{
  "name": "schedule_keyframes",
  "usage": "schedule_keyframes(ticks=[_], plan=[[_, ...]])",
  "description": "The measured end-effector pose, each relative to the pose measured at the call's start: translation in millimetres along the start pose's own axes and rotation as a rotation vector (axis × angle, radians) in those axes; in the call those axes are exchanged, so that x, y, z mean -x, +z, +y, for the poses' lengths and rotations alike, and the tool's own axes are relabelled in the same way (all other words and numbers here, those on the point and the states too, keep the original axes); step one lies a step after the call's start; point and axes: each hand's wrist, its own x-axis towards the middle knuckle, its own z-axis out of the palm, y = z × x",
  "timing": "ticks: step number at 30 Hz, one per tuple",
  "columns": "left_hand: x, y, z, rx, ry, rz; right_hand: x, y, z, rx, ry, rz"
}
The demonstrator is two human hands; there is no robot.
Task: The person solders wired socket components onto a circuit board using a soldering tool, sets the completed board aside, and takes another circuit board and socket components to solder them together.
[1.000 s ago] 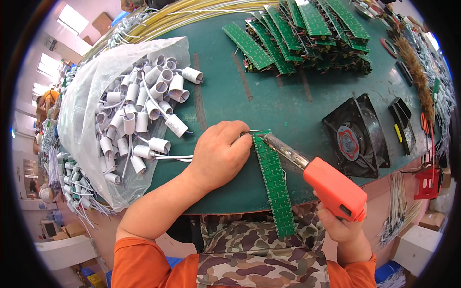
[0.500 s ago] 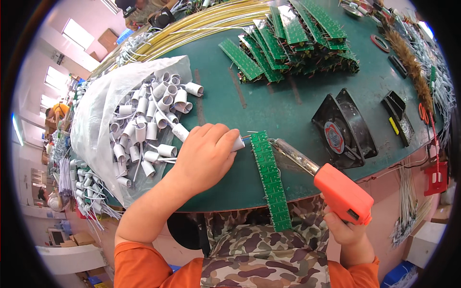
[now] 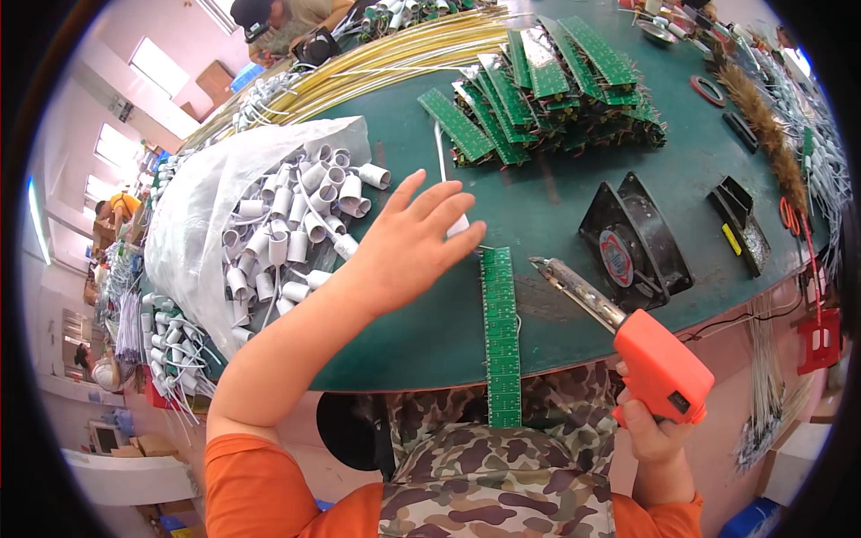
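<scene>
Many white cylinders (image 3: 298,210), seemingly sockets, lie in the clear bag (image 3: 184,242).

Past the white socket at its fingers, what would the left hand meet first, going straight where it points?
The left hand would probably meet the stacked green circuit boards, though depth is unclear.

This was an electronics assembly workshop all right, green circuit boards (image 3: 547,72) rose in a stack on a broad worktable (image 3: 421,348), white sockets (image 3: 279,244) crowded a plastic bag (image 3: 190,224), an orange-handled soldering iron (image 3: 662,366) was out, and there, another worker (image 3: 300,25) leaned in beyond
</scene>
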Motion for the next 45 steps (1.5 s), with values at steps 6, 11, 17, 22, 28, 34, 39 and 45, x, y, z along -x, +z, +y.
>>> schedule_keyframes(ticks=[6, 11, 17, 22, 28, 34, 39, 45], plan=[[32, -38, -31, 0.149, -0.394, -0.025, 3, 7, -10, -0.142, 0.077, 0.109], [77, -70, -31, 0.121, -0.721, -0.18, 7, 8, -9, -0.198, 0.143, 0.15], [111, -37, -42, 0.105, -0.6, -0.141, 5, 11, -6, -0.192, 0.121, 0.125], [107, -16, -48, 0.058, -0.234, -0.213, 5, 14, -13, -0.179, 0.12, 0.116], [61, -30, -12, 0.294, -0.131, 0.025, 0, 15, -24, -0.206, 0.172, 0.098], [42, -13, 35, 0.613, -0.201, 0.049, 8, 2, 1, -0.073, 0.015, -0.071], [42, 7, 46, 0.687, -0.288, 0.022, 7, 0, 1, -0.044, 0.021, -0.057], [38, 21, 45, 0.55, -0.377, 0.037, 3, 0, 3, -0.023, 0.016, -0.093]])
